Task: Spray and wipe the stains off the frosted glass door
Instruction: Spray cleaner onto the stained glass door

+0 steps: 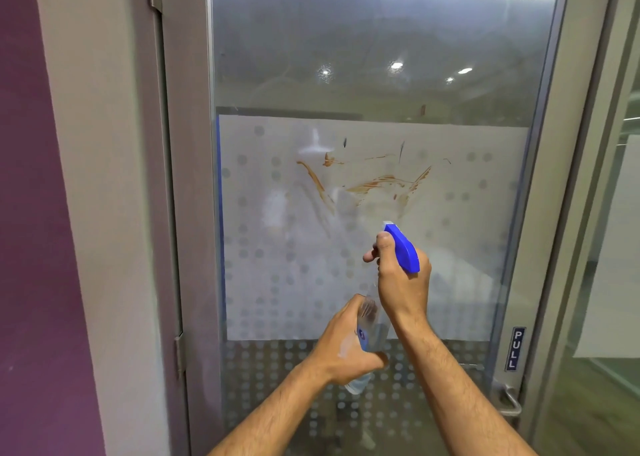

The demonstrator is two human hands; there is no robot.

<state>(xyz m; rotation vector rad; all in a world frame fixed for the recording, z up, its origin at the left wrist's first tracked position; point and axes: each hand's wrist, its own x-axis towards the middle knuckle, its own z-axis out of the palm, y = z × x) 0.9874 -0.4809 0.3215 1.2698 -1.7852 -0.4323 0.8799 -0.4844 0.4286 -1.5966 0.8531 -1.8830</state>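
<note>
Frosted glass door (450,247) brown-stained, "PULL" sign (515,349), both hands gripping spray bottle (401,247), right hand (403,282), left hand (349,344)

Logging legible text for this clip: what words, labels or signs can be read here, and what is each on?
"PULL": white letters stacked vertically on a dark blue sign at the right edge of the glass door, above the door handle.
Small blue label on the spray bottle: too small and blurred to read.

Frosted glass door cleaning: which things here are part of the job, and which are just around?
Part of the job:
clear spray bottle with blue trigger head
brown smeared stains
frosted glass door

Just around:
blue PULL sign
metal door handle
purple wall
</note>
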